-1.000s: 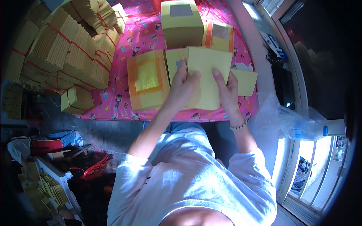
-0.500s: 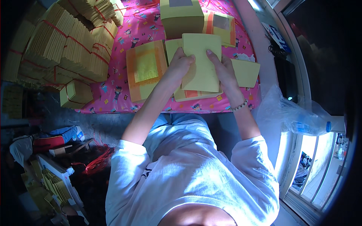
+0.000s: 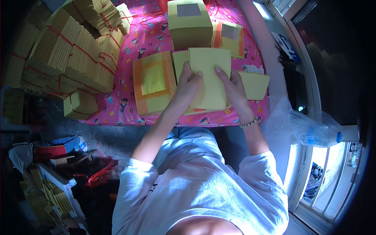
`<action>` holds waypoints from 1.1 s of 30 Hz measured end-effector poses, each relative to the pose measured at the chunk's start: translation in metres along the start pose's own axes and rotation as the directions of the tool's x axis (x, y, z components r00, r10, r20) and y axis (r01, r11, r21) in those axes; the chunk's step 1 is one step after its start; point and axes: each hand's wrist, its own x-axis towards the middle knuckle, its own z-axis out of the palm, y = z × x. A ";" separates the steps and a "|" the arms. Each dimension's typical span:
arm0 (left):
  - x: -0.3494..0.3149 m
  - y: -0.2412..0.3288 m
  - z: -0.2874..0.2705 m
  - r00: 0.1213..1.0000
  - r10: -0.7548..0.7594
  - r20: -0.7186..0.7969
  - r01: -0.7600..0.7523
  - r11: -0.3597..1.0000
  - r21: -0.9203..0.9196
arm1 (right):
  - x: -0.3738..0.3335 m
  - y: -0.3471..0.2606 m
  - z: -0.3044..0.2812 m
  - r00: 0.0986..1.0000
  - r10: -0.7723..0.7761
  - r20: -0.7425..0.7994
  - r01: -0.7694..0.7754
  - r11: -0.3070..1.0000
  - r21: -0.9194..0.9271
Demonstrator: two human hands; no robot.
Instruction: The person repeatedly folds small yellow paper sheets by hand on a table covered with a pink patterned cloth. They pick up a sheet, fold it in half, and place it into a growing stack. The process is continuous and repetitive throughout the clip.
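My left hand (image 3: 188, 88) and my right hand (image 3: 235, 89) grip a stack of pale yellow paper (image 3: 211, 78) by its two side edges, thumbs on top. The fingers under it are hidden. The stack covers most of other yellow paper lying beneath it on the table. Left of it is yellow paper with an orange border and a gold foil square (image 3: 154, 84). To the right, beside my right hand, more plain yellow paper (image 3: 255, 86) lies at an angle.
A tall yellow paper block (image 3: 190, 37) stands behind, beside orange-banded paper with a silver square (image 3: 229, 33). Bundles tied with red string (image 3: 84, 51) fill the left of the pink tablecloth (image 3: 123, 94). A plastic bag with a bottle (image 3: 317, 138) is at right. A person (image 3: 23, 154) is at lower left.
Both hands and the yellow paper stack sit lower in the picture, nearer my body. The whole view has also shifted slightly, showing more of the tall block's top.
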 end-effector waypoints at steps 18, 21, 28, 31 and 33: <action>-0.036 -0.003 -0.005 0.980 0.201 -0.007 -0.201 0.979 0.045 | -0.016 -0.014 0.003 0.978 -0.204 0.035 0.202 0.977 0.061; -0.041 0.000 -0.002 0.973 0.229 -0.015 -0.228 0.973 0.048 | -0.018 -0.018 0.005 0.968 -0.248 0.036 0.246 0.968 0.051; -0.047 0.003 0.000 0.975 0.223 0.021 -0.224 0.971 0.090 | -0.019 -0.021 -0.004 0.972 -0.237 0.015 0.236 0.971 0.028; -0.047 -0.001 -0.002 0.972 0.235 -0.006 -0.234 0.970 0.058 | -0.022 -0.021 -0.004 0.980 -0.181 0.078 0.178 0.983 0.041; -0.046 0.002 -0.004 0.980 0.194 -0.035 -0.194 0.981 -0.010 | -0.029 -0.024 -0.005 0.985 -0.091 0.147 0.089 0.996 0.019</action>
